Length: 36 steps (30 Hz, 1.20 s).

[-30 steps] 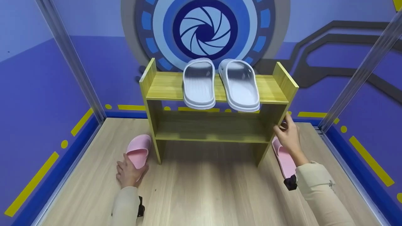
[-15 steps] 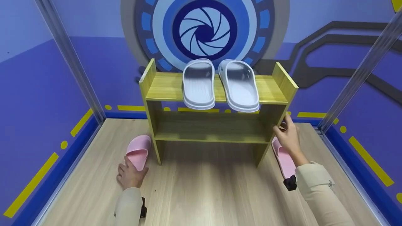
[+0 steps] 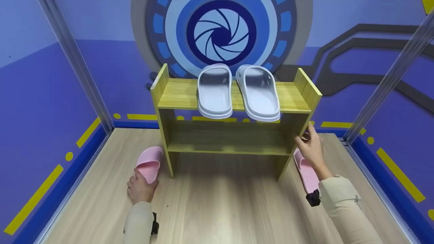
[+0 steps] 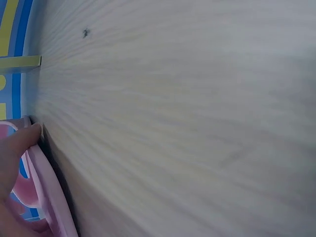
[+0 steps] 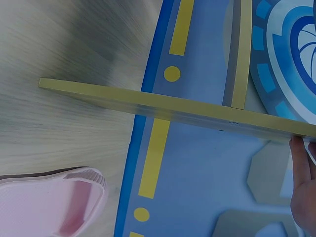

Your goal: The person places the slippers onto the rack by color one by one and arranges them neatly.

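On the floor at left, my left hand [image 3: 140, 188] holds a pink slipper [image 3: 151, 156] by its heel part, the fingers on its left side and the thumb on its right. The left wrist view shows the thumb [image 4: 30, 136] against the slipper's edge. A yellow wooden shoe rack [image 3: 229, 150] stands upright in the middle. My right hand [image 3: 312, 145] touches the outer face of its right side panel [image 5: 148, 101]; in the right wrist view the visible fingers [image 5: 299, 163] look straight. Below that hand lies another pink slipper [image 3: 308, 176], flat and partly covered.
Two pale grey clogs [image 3: 215, 93] sit side by side on the rack's top shelf, heels overhanging its front edge. A lower shelf [image 3: 227, 135] runs beneath. Blue-purple panels [image 3: 51, 112] and metal posts [image 3: 81, 67] enclose the wood-grain floor [image 3: 217, 210].
My left hand has shifted slightly to the right around the slipper's heel, its thumb now more visible. My right hand, the rack and the clogs stay in place.
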Motion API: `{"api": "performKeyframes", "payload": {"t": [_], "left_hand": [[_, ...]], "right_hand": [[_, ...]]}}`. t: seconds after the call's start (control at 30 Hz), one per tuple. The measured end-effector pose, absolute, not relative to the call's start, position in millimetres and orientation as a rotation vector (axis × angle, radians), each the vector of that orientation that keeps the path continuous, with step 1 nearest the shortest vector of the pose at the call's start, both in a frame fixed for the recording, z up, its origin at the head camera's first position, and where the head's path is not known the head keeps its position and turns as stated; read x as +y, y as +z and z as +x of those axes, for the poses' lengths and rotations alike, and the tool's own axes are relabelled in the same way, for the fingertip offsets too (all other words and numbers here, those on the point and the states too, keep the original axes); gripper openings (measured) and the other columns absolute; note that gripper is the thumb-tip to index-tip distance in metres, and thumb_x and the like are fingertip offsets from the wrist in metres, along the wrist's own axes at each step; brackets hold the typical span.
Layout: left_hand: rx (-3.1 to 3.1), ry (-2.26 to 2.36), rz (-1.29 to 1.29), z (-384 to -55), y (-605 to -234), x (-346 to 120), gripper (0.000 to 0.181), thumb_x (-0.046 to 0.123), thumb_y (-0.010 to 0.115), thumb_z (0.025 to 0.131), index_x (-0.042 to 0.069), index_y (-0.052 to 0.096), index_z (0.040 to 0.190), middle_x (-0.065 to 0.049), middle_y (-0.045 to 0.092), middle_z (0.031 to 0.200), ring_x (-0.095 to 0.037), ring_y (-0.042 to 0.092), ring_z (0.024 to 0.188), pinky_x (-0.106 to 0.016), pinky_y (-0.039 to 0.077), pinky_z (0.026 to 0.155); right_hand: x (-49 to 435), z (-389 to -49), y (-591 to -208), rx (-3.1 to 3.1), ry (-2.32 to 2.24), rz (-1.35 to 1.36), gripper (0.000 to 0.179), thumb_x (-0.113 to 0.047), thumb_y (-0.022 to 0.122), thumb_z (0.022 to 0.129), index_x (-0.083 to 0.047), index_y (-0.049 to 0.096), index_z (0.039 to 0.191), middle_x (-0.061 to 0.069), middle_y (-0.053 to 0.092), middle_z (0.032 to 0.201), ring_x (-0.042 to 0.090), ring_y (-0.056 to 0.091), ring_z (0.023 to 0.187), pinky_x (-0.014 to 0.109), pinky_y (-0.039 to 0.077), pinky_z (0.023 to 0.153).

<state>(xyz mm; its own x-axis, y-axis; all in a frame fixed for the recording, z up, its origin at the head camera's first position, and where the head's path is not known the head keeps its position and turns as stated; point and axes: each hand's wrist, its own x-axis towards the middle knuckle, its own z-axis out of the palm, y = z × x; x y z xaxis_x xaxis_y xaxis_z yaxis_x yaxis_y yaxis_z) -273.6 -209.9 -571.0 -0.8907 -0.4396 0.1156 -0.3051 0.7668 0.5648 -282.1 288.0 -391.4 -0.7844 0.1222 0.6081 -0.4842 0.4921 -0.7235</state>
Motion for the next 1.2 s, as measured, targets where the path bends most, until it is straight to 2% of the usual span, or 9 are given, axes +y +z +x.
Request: {"api": "performKeyframes", "payload": {"t": [0.23, 0.43, 0.6, 0.83, 0.93, 1.07, 1.2], "left_hand": [[-2.755, -0.833, 0.567, -272.1, -562.7, -214.3, 0.091, 0.029, 0.071, 0.068, -0.011, 0.017, 0.131, -0.037, 0.035, 0.104, -0.049, 0.034, 0.1, -0.057, 0.029, 0.082], [-2.877, -0.889, 0.56, -271.8, -554.3, -223.7, 0.093, 0.03, 0.068, 0.071, -0.018, 0.012, 0.129, -0.039, 0.029, 0.11, -0.051, 0.029, 0.105, -0.057, 0.027, 0.085], [-2.948, -0.918, 0.539, -268.6, -550.5, -231.8, 0.093, 0.029, 0.067, 0.073, -0.022, 0.01, 0.126, -0.04, 0.024, 0.113, -0.053, 0.026, 0.107, -0.057, 0.026, 0.087], [-3.023, -0.99, 0.423, -262.4, -539.4, -242.7, 0.094, 0.024, 0.07, 0.065, -0.026, 0.012, 0.119, -0.041, 0.02, 0.107, -0.056, 0.026, 0.103, -0.056, 0.028, 0.086], [-3.052, -1.027, 0.407, -260.4, -535.6, -246.9, 0.092, 0.023, 0.071, 0.063, -0.026, 0.015, 0.118, -0.039, 0.02, 0.105, -0.054, 0.027, 0.102, -0.055, 0.029, 0.085], [-3.088, -1.062, 0.367, -257.8, -531.4, -253.7, 0.086, 0.02, 0.072, 0.058, -0.025, 0.022, 0.111, -0.036, 0.019, 0.102, -0.052, 0.027, 0.099, -0.054, 0.031, 0.083], [-3.123, -1.061, 0.32, -253.9, -527.8, -261.5, 0.085, 0.02, 0.072, 0.056, -0.025, 0.023, 0.109, -0.036, 0.019, 0.102, -0.052, 0.027, 0.098, -0.054, 0.03, 0.083]], "right_hand": [[287.7, -280.5, -390.4, -2.155, 1.277, 0.274, 0.042, 0.008, 0.056, 0.075, 0.007, 0.047, 0.116, 0.026, 0.055, 0.104, 0.04, 0.056, 0.089, 0.025, 0.047, 0.071], [288.0, -279.5, -389.2, -2.155, 1.278, 0.268, 0.042, 0.008, 0.056, 0.075, 0.007, 0.047, 0.116, 0.027, 0.055, 0.103, 0.04, 0.056, 0.089, 0.015, 0.045, 0.068], [287.9, -279.6, -389.2, -2.16, 1.262, 0.258, 0.042, 0.008, 0.056, 0.075, 0.007, 0.047, 0.116, 0.026, 0.055, 0.104, 0.039, 0.056, 0.089, 0.021, 0.046, 0.07], [288.1, -282.8, -391.7, -2.133, 1.295, 0.283, 0.039, 0.01, 0.054, 0.073, 0.009, 0.048, 0.112, 0.026, 0.056, 0.097, 0.039, 0.056, 0.086, 0.014, 0.044, 0.068], [288.1, -282.3, -391.4, -2.145, 1.275, 0.279, 0.04, 0.009, 0.054, 0.074, 0.008, 0.048, 0.113, 0.026, 0.056, 0.1, 0.038, 0.056, 0.088, 0.026, 0.047, 0.07], [287.7, -281.1, -390.8, -2.158, 1.258, 0.272, 0.042, 0.009, 0.055, 0.074, 0.007, 0.047, 0.115, 0.025, 0.056, 0.101, 0.038, 0.056, 0.088, 0.042, 0.045, 0.072], [287.2, -280.6, -390.2, -2.163, 1.254, 0.265, 0.041, 0.009, 0.055, 0.074, 0.007, 0.047, 0.115, 0.026, 0.056, 0.1, 0.038, 0.056, 0.088, 0.043, 0.044, 0.072]]}}
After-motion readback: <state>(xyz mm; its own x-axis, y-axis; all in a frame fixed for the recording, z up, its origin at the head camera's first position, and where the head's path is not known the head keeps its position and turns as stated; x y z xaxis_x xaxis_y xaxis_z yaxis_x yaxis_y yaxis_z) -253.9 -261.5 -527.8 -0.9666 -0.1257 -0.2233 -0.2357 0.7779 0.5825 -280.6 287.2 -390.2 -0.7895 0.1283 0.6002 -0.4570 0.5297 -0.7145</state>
